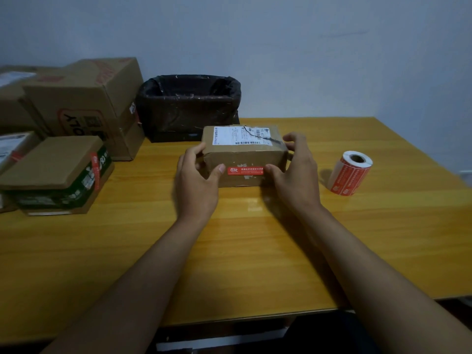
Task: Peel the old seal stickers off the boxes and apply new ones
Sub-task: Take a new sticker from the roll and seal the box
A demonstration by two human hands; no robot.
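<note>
A small brown cardboard box (245,154) with a white shipping label on top stands in the middle of the wooden table. A red seal sticker (245,171) lies across its front face. My left hand (196,180) grips the box's left end, its thumb touching the sticker's left end. My right hand (296,172) grips the right end, thumb at the sticker's right end. A roll of red seal stickers (350,176) stands on the table to the right of the box.
A bin lined with a black bag (189,106) stands behind the box. Several cardboard boxes (84,103) are stacked at the left, one flat box (56,172) with a red seal nearest. The table (255,251) ends close to my body.
</note>
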